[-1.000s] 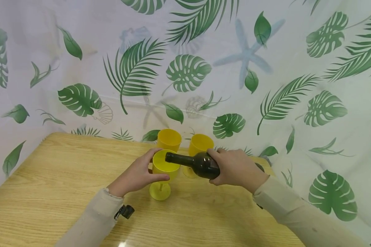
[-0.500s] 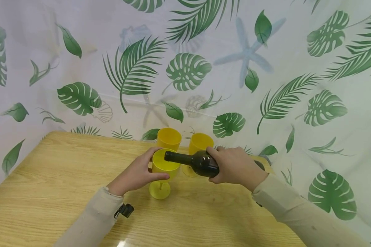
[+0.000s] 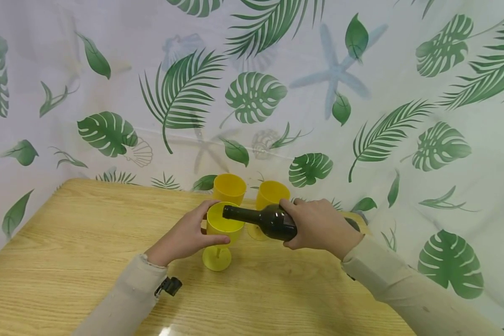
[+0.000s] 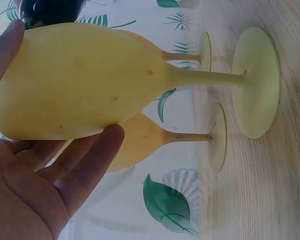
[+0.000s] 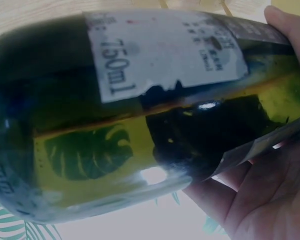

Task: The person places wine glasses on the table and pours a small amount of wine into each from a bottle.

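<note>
My left hand (image 3: 184, 239) grips the bowl of a yellow goblet (image 3: 234, 235), thumb on the near side. The goblet stands upright, its foot on the wooden table; the left wrist view shows its bowl (image 4: 90, 82) between thumb and fingers. My right hand (image 3: 322, 227) holds a dark green wine bottle (image 3: 278, 223) tilted almost level, neck pointing left. Its mouth is over the goblet's opening. No stream of liquid can be made out. In the right wrist view, a white label marked 750ml (image 5: 165, 55) and dark liquid along one side of the bottle (image 5: 90, 165) show.
Two more yellow goblets stand behind, one at the back left (image 3: 229, 187) and one at the back right (image 3: 273, 193), partly hidden by the bottle. The wooden table (image 3: 88, 224) meets a leaf-patterned curtain (image 3: 277, 135) along its back edge.
Almost nothing differs. The bottle has shifted very slightly left; both hands keep their grips and the goblet stays in place.
</note>
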Demonstrator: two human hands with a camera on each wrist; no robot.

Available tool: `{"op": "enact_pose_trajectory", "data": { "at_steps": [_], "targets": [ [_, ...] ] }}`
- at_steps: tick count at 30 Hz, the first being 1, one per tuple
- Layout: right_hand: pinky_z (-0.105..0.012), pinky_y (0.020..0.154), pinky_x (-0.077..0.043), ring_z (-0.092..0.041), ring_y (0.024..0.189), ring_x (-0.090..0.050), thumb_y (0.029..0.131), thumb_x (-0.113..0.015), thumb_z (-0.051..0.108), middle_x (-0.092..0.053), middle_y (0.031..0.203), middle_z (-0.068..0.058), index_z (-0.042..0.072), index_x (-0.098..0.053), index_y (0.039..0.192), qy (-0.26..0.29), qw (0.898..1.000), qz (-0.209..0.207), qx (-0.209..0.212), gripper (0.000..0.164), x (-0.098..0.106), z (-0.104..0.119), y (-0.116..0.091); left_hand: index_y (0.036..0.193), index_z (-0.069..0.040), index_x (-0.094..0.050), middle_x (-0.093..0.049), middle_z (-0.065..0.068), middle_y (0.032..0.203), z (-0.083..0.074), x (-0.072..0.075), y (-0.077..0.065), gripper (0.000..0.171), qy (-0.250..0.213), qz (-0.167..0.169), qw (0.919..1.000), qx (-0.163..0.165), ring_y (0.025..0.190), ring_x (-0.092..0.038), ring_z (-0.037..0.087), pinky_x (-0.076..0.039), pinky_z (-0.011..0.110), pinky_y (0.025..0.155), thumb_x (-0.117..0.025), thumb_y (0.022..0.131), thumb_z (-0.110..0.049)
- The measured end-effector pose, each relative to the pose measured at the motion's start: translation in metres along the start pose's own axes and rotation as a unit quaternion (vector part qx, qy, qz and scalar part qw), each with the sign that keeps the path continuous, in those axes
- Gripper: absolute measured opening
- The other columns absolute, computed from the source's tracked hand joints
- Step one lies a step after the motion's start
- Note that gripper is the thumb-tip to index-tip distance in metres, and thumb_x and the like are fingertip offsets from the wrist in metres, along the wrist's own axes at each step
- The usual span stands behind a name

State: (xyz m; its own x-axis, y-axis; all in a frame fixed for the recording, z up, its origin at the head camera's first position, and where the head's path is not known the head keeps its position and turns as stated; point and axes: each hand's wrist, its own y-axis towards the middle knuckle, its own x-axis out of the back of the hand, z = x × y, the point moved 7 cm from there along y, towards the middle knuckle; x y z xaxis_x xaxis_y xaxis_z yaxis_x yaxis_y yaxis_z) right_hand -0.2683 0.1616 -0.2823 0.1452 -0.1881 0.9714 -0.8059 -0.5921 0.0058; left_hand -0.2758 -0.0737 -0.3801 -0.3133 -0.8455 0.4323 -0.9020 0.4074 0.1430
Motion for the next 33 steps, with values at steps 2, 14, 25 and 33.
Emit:
{"op": "enact_pose_trajectory", "data": {
  "at_steps": [2, 14, 25, 33],
  "targets": [
    [-0.034, 0.056, -0.051, -0.015, 0.061, -0.055, 0.066, -0.094, 0.052, -0.061, 0.082, 0.002, 0.016, -0.057, 0.107, 0.003, 1.0, 0.001, 0.0, 0.066, 0.0001, 0.0003, 0.0003, 0.156, -0.019, -0.038, -0.052, 0.003, 0.149, 0.0001, -0.0001, 0.0, 0.089, -0.002, 0.001, 1.0, -0.002, 0.128, -0.057, 0.025, -0.057, 0.039, 0.097, -0.087, 0.085, -0.038],
    [-0.033, 0.054, -0.05, -0.013, 0.061, -0.054, 0.065, -0.093, 0.054, -0.059, 0.081, 0.004, 0.017, -0.057, 0.106, -0.001, 1.0, 0.004, -0.004, 0.066, -0.0011, -0.0006, 0.0012, 0.157, -0.019, -0.037, -0.051, 0.003, 0.15, 0.0015, -0.0002, 0.0, 0.09, -0.003, 0.001, 1.0, -0.002, 0.129, -0.056, 0.027, -0.057, 0.04, 0.098, -0.087, 0.085, -0.038],
    [-0.033, 0.054, -0.05, -0.014, 0.061, -0.054, 0.065, -0.093, 0.057, -0.059, 0.081, 0.003, 0.017, -0.057, 0.108, -0.01, 1.0, 0.012, -0.007, 0.069, 0.0017, 0.0005, 0.002, 0.157, -0.018, -0.037, -0.052, 0.005, 0.15, 0.0008, 0.0, 0.0008, 0.088, 0.002, 0.001, 1.0, -0.006, 0.128, -0.056, 0.027, -0.057, 0.041, 0.098, -0.086, 0.086, -0.038],
    [-0.032, 0.053, -0.049, -0.014, 0.059, -0.053, 0.065, -0.094, 0.055, -0.057, 0.079, 0.004, 0.016, -0.056, 0.106, -0.012, 1.0, 0.007, -0.005, 0.068, 0.0039, 0.0003, 0.0016, 0.157, -0.017, -0.037, -0.051, 0.006, 0.151, -0.0013, 0.0006, 0.0014, 0.089, 0.0, 0.004, 1.0, -0.006, 0.129, -0.056, 0.028, -0.057, 0.042, 0.098, -0.086, 0.086, -0.039]
  ]
}}
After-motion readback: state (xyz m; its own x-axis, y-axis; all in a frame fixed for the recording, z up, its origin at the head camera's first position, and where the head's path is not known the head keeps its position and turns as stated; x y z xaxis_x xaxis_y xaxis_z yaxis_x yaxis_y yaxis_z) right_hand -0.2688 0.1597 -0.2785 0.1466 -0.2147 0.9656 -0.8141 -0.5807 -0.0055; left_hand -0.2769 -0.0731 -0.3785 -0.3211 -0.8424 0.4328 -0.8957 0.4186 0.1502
